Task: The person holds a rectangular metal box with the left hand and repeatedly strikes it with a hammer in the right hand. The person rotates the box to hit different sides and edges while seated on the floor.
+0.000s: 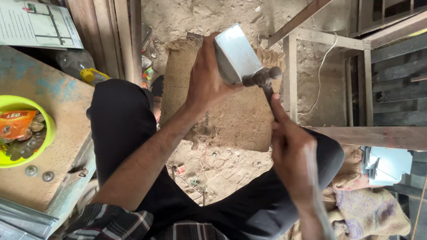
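From the head camera, the left hand (209, 75) is closed around a flat grey metal piece (235, 53), holding it up at the far centre of the scene above a burlap mat (231, 120) lying on the sandy floor. The right hand (291, 151), nearer and to the right, grips the handle of a hammer (263, 78), forefinger laid along the shaft; the hammer's head touches the metal piece's lower edge. A green bowl (49, 129) holding washers sits at near left on a worn board (58, 102)
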